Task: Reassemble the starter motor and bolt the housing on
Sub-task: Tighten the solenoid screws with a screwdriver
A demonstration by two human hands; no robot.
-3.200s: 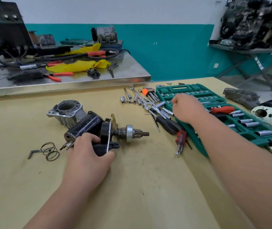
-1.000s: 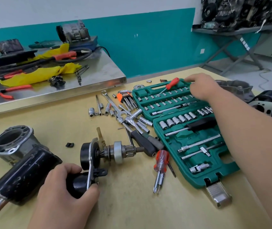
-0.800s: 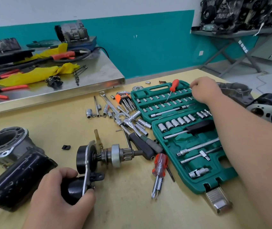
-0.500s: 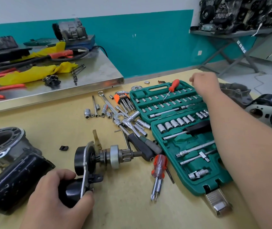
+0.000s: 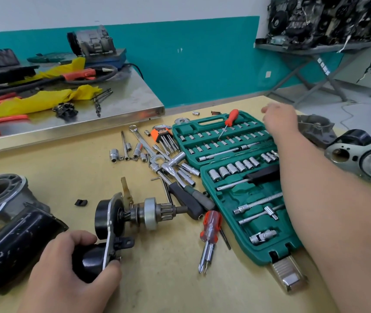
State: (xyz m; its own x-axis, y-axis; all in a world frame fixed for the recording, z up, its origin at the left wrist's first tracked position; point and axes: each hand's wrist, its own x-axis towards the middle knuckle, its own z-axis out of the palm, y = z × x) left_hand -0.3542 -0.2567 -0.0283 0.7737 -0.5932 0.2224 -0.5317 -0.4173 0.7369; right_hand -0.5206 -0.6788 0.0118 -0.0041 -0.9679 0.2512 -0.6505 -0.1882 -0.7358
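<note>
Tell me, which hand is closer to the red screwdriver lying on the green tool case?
Right. The right hand is just right of the red screwdriver, at the green tool case's far corner; the left hand is far off near the viewer, gripping the starter motor.

Grips the starter (image 5: 149, 213) by its black lower cylinder with the left hand (image 5: 71, 276), shaft pointing right. Reaches with the right hand (image 5: 279, 119) over the far right corner of the open socket case (image 5: 243, 193), fingers too blurred to read. Shows housing (image 5: 1, 199) and black motor can (image 5: 15, 242) side by side at left.
</note>
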